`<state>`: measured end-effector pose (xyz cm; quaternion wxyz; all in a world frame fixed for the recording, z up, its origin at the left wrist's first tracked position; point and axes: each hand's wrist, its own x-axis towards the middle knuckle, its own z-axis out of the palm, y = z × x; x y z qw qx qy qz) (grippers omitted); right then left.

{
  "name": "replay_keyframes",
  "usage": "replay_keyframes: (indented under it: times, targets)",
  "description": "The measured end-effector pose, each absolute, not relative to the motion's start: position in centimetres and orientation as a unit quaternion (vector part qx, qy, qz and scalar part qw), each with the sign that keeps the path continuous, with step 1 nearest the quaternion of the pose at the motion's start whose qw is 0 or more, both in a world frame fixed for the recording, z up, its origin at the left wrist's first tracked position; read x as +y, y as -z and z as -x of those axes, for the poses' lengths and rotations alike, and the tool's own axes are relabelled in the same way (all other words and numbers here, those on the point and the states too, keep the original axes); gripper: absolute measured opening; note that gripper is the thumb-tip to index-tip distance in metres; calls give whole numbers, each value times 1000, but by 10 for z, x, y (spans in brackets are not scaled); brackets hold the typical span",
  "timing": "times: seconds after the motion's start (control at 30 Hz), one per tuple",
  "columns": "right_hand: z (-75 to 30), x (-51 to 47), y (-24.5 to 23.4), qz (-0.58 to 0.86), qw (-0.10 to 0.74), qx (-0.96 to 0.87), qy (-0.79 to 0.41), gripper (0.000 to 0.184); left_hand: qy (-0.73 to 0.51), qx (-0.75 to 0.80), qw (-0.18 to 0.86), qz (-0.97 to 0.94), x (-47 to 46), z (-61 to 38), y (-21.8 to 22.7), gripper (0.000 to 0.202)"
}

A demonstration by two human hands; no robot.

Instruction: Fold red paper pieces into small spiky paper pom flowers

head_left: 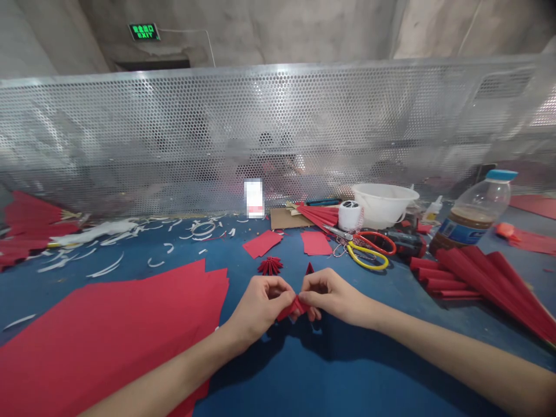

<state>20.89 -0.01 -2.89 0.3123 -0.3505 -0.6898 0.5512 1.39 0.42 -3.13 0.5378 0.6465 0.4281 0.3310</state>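
Between my two hands is a small piece of folded red paper [286, 310], raised a little over the blue table [347, 365]. My left hand [263, 301] pinches its left side between thumb and fingers. On the other side my right hand [328, 294] grips it, thumb on top. The fingers partly cover the paper, so its full shape is hidden. Just beyond the hands sits a pleated red paper rosette [270, 266]. The tip of another red folded piece [310, 269] shows behind my right hand. Small red paper rectangles [316, 243] lie farther back.
Large red sheets [130, 324] are stacked at left, with white paper scraps [106, 266] behind. Scissors [369, 255], a thread spool [348, 215], a white bucket [382, 205], a bottle [473, 208] and red pleated fans [495, 284] stand or lie at right. A perforated metal panel [174, 139] borders the back.
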Motion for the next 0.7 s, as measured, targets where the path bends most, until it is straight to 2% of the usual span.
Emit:
replay_keyframes:
  times: [0.33, 0.7]
  targets:
    - [-210, 2, 28, 339, 316, -690, -556, 28, -359, 431, 535, -632, 5, -13, 31, 18]
    - [-212, 7, 37, 367, 373, -687, -504, 19, -324, 425, 521, -666, 2, -14, 28, 16]
